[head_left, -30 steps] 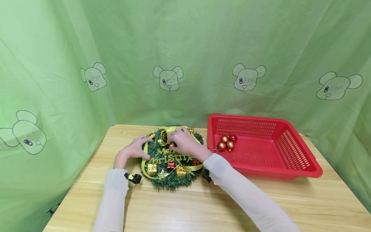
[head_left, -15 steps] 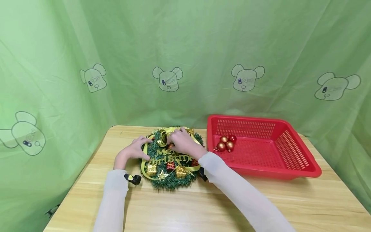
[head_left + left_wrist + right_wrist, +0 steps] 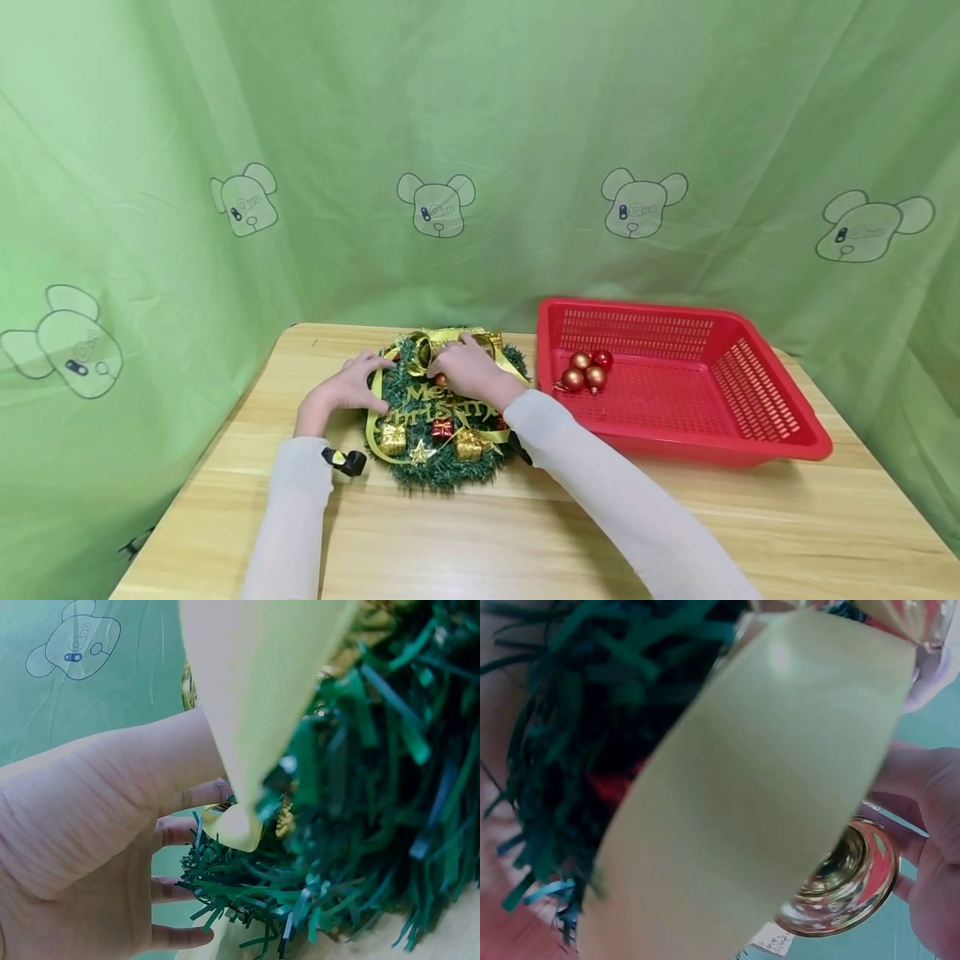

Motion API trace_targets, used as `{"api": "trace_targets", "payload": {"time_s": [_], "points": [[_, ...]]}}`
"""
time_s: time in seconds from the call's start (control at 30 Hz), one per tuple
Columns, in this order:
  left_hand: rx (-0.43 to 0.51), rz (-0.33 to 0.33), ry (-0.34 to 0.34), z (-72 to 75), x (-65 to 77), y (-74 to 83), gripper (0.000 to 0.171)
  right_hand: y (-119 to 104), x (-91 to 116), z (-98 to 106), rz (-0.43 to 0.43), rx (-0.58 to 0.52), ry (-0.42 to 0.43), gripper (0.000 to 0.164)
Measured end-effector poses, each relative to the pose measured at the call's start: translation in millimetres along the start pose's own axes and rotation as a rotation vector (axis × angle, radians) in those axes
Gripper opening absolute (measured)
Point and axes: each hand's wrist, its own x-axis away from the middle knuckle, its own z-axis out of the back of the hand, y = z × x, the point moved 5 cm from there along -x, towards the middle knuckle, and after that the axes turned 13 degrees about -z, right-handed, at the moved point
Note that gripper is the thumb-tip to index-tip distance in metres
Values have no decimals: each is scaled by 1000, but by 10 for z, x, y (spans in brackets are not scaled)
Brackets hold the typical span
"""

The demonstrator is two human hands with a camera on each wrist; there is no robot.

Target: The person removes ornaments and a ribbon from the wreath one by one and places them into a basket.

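A green tinsel wreath (image 3: pixel 435 479) lies on the table, bearing gold "Merry Christmas" lettering (image 3: pixel 435 412), yellow ribbon, small gift boxes and a star (image 3: pixel 422 452). My left hand (image 3: pixel 347 387) rests at its left edge with thumb and fingers spread; in the left wrist view the fingers reach straight beside the tinsel (image 3: pixel 322 877). Over the upper middle, my right hand (image 3: pixel 471 367) pinches a copper-coloured Christmas bauble (image 3: pixel 441 380), mostly covered by the fingers. A gold bell (image 3: pixel 847 881) shows beside the right fingers in the right wrist view, partly behind the ribbon (image 3: pixel 765 757).
A red plastic basket (image 3: pixel 675 446) stands to the right of the wreath. In its left corner lie several baubles (image 3: pixel 595 377), gold and red. The wooden table (image 3: pixel 420 542) meets a green curtain (image 3: pixel 525 267) at the back.
My right hand and forearm have shifted slightly left over the wreath, fingers drawn closer round the bauble. The left hand stays put.
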Motion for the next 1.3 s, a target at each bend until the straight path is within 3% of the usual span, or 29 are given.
{"api": "trace_targets", "payload": {"time_s": [0.23, 0.33, 0.6, 1.3], "points": [[-5, -5, -8, -11, -2, 5, 84, 22, -12, -132, -35, 156, -100, 45], [-8, -6, -10, -18, -9, 5, 83, 26, -2, -176, -30, 213, -118, 44], [-12, -6, -16, -2, -22, 13, 83, 31, 1, -224, -7, 352, -108, 37], [7, 13, -14, 9, 9, -8, 83, -48, -21, -296, 41, 497, -63, 38]]}}
